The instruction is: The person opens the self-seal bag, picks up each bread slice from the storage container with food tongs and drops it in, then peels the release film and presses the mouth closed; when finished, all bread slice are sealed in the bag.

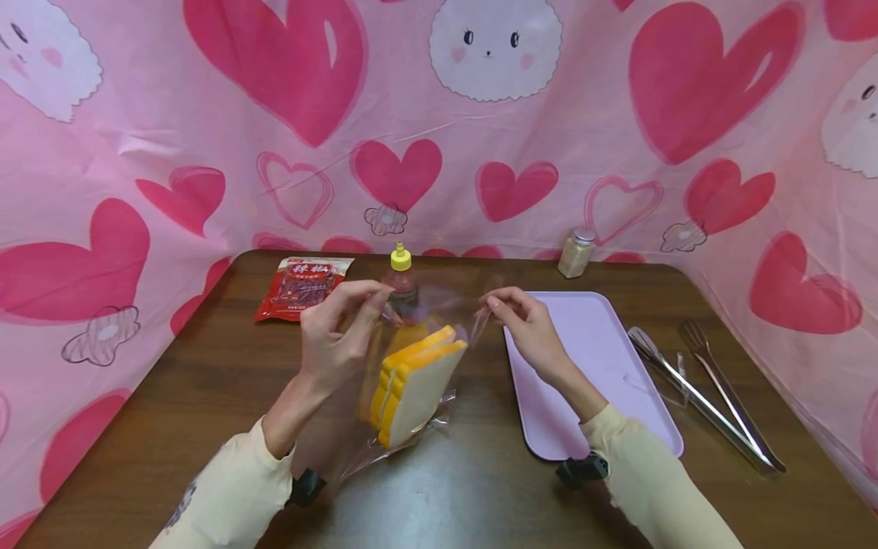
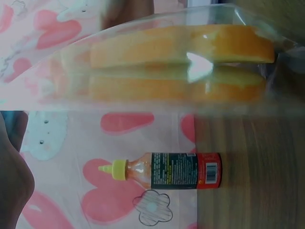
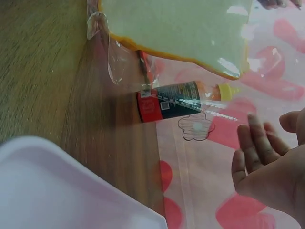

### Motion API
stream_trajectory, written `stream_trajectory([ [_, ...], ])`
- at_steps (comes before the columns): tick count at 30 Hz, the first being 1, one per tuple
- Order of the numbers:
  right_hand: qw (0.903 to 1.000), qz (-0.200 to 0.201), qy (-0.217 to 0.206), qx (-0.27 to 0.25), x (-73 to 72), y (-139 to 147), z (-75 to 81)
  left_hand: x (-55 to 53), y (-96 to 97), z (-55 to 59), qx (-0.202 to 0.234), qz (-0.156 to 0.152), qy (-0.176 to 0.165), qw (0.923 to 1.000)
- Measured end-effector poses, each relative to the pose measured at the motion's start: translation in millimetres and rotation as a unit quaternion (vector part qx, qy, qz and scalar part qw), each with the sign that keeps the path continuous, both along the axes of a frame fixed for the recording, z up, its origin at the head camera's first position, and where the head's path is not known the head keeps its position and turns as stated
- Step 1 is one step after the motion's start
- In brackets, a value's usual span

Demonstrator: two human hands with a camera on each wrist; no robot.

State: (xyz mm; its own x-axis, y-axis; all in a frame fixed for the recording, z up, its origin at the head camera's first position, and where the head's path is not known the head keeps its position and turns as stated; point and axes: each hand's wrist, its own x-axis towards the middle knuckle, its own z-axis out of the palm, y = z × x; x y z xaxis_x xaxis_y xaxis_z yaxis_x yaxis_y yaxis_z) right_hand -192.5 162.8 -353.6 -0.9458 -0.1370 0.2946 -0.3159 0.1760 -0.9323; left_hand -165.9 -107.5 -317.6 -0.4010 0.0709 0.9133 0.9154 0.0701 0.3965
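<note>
Two slices of bread [image 1: 428, 389] with yellow-orange crusts sit side by side, tilted, inside a clear plastic bag [image 1: 444, 415]. My left hand [image 1: 339, 332] pinches the bag's upper left edge between thumb and fingertips. On the opposite edge, my right hand [image 1: 531, 332] holds the plastic at its fingertips. The bag's mouth spreads between both hands, above the table. The left wrist view shows the two orange crusts [image 2: 181, 47] through the film. In the right wrist view, the white face of one slice [image 3: 176, 28] faces the camera, with my right hand [image 3: 271, 162] below it.
Behind the bag stands a sauce bottle [image 1: 402, 280] with a yellow cap. A red food packet [image 1: 302, 290] lies at the back left. A lilac tray [image 1: 597, 381], metal tongs [image 1: 700, 396] and a small jar [image 1: 577, 253] are on the right.
</note>
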Motion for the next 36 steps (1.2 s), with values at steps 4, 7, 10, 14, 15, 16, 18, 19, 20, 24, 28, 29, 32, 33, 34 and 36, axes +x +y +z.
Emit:
stream_trajectory([
  [4, 0.9995, -0.006, 0.028, -0.010, 2.2, 4, 1.1, 1.9, -3.7, -0.5, 0.015, 0.023, -0.030, 0.9992],
  [7, 0.9983, 0.000, 0.058, -0.008, 4.7, 8, 2.9, 2.6, -9.1, -1.7, 0.016, 0.041, -0.054, 0.9975],
  [10, 0.9962, 0.005, 0.087, -0.003, 8.5, 10, 5.2, 2.4, -15.6, -3.0, 0.013, 0.054, -0.073, 0.9957],
  [14, 0.9938, 0.003, 0.111, -0.001, 13.3, 12, 6.5, 1.4, -23.0, -4.8, 0.017, 0.071, -0.087, 0.9936],
  [15, 0.9930, 0.003, 0.118, -0.001, 14.2, 12, 6.7, 1.3, -24.4, -5.1, 0.019, 0.075, -0.089, 0.9930],
  [16, 0.9921, 0.003, 0.126, -0.001, 15.0, 13, 6.9, 1.1, -25.7, -5.5, 0.020, 0.079, -0.091, 0.9925],
  [18, 0.9897, 0.004, 0.143, 0.002, 17.2, 12, 8.0, 0.9, -28.0, -5.9, 0.022, 0.081, -0.097, 0.9917],
  [19, 0.9885, 0.003, 0.151, 0.005, 18.1, 13, 8.5, 0.8, -29.0, -6.1, 0.022, 0.084, -0.101, 0.9911],
  [20, 0.9871, 0.003, 0.160, 0.009, 19.1, 13, 9.0, 0.8, -29.9, -6.4, 0.020, 0.087, -0.104, 0.9905],
  [24, 0.9816, 0.006, 0.190, 0.021, 23.4, 13, 12.0, 1.2, -31.0, -6.4, 0.011, 0.100, -0.116, 0.9881],
  [28, 0.9756, 0.015, 0.217, 0.033, 27.4, 14, 16.6, 2.5, -31.2, -4.2, 0.008, 0.091, -0.121, 0.9884],
  [29, 0.9740, 0.017, 0.223, 0.035, 28.3, 14, 17.9, 3.1, -31.3, -3.4, 0.008, 0.087, -0.121, 0.9888],
  [32, 0.9700, 0.022, 0.238, 0.042, 30.7, 15, 21.5, 5.1, -32.1, -1.2, 0.007, 0.075, -0.120, 0.9899],
  [33, 0.9692, 0.022, 0.241, 0.044, 31.2, 15, 22.3, 5.7, -32.3, -0.8, 0.006, 0.074, -0.120, 0.9900],
  [34, 0.9686, 0.023, 0.243, 0.045, 31.7, 15, 22.9, 6.2, -32.5, -0.6, 0.006, 0.073, -0.119, 0.9902],
  [36, 0.9683, 0.027, 0.244, 0.046, 32.1, 14, 23.4, 6.5, -32.9, -0.9, 0.006, 0.071, -0.121, 0.9901],
])
